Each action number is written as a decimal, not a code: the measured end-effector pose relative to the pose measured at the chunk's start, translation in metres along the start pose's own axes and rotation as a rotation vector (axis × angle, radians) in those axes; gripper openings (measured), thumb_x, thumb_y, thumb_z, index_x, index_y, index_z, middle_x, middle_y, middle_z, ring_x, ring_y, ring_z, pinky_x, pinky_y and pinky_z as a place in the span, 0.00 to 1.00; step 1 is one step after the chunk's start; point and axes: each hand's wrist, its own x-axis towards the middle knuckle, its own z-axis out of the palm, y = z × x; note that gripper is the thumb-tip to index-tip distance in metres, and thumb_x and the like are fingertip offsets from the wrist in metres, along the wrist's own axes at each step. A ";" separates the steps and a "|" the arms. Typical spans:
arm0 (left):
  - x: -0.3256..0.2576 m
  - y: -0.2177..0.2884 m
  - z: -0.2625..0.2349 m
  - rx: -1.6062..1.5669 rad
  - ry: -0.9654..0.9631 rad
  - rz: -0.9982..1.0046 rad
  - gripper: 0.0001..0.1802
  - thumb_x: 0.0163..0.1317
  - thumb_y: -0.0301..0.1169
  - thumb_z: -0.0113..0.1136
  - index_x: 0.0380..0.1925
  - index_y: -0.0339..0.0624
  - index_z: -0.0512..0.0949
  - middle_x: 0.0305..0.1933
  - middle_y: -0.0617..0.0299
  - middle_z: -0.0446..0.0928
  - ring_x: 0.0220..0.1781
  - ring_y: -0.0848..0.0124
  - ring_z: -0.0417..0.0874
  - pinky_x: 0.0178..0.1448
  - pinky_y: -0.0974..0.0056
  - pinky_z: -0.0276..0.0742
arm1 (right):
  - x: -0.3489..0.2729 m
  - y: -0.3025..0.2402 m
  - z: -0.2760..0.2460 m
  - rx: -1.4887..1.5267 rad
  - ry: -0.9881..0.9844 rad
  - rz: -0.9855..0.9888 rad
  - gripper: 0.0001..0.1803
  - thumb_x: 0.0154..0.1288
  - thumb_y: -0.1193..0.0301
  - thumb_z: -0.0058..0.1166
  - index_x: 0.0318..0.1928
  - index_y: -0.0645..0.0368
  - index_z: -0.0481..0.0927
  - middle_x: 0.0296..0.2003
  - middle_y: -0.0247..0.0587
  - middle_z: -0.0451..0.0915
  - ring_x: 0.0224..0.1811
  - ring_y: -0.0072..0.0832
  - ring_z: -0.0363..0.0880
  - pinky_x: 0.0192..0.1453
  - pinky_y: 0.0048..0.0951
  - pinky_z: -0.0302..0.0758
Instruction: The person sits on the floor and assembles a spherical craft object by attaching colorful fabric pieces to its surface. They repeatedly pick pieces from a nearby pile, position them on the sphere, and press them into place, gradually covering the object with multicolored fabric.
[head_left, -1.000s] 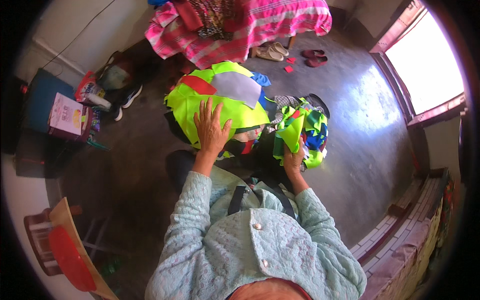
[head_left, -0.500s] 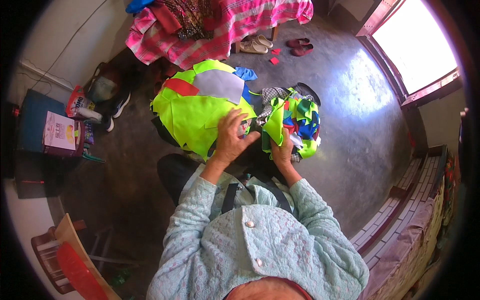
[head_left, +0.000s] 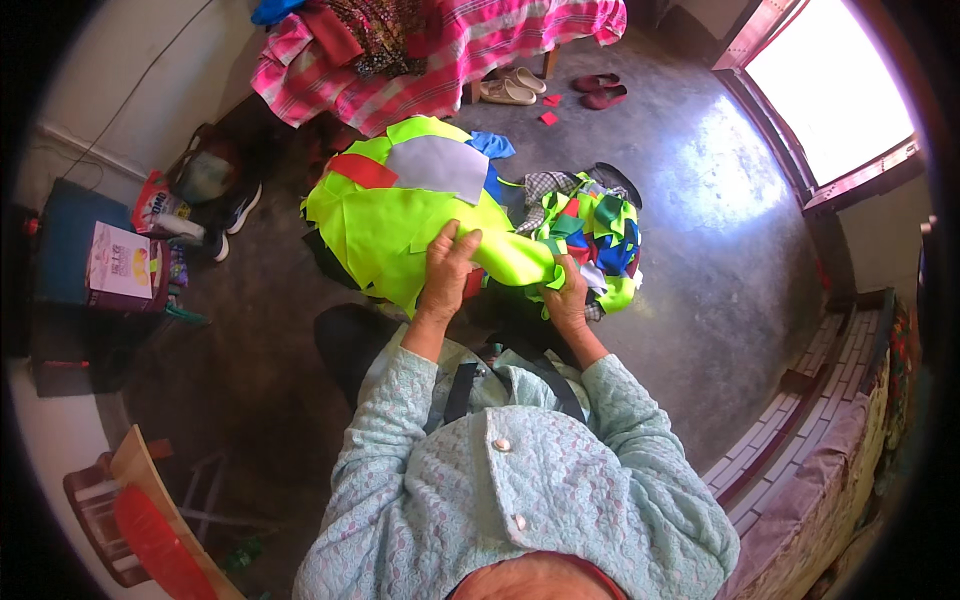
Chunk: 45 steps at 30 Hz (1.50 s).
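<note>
What appears to be a room in a home is seen: a pink-and-white plaid cloth (head_left: 490, 35) is draped over wooden-legged furniture (head_left: 550, 64), beige low-cut shoes (head_left: 507, 93) and dark red slip-on shoes (head_left: 603, 98) are set on a smooth grey floor (head_left: 690, 300), and daylight is admitted through a bright rectangular opening (head_left: 835, 90) framed in dark brown.

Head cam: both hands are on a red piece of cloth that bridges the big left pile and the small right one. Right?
Colour's wrong: that piece of cloth is bright yellow-green, not red, as the head view shows. The rest holds: the left hand and right hand are both on it, and it bridges the big left pile and the small right pile.
</note>
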 end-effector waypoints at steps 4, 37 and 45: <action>0.005 0.008 -0.029 -0.042 0.062 0.106 0.11 0.63 0.32 0.58 0.44 0.39 0.77 0.40 0.65 0.79 0.40 0.76 0.79 0.50 0.70 0.75 | -0.002 0.005 0.005 0.038 0.016 0.053 0.21 0.41 0.82 0.61 0.40 0.57 0.74 0.35 0.44 0.77 0.40 0.45 0.79 0.43 0.34 0.74; 0.060 0.046 -0.201 1.279 0.791 0.406 0.25 0.47 0.22 0.67 0.47 0.39 0.70 0.53 0.50 0.73 0.55 0.53 0.75 0.57 0.53 0.71 | -0.002 0.002 0.007 -0.021 0.027 -0.001 0.17 0.43 0.83 0.59 0.37 0.59 0.73 0.32 0.43 0.74 0.36 0.43 0.76 0.40 0.35 0.71; 0.061 0.012 -0.168 1.630 0.360 0.513 0.29 0.57 0.47 0.62 0.59 0.55 0.72 0.70 0.52 0.61 0.72 0.49 0.56 0.66 0.43 0.57 | -0.003 0.005 0.005 0.015 0.023 0.051 0.18 0.43 0.83 0.60 0.38 0.59 0.73 0.33 0.43 0.74 0.36 0.43 0.76 0.42 0.35 0.71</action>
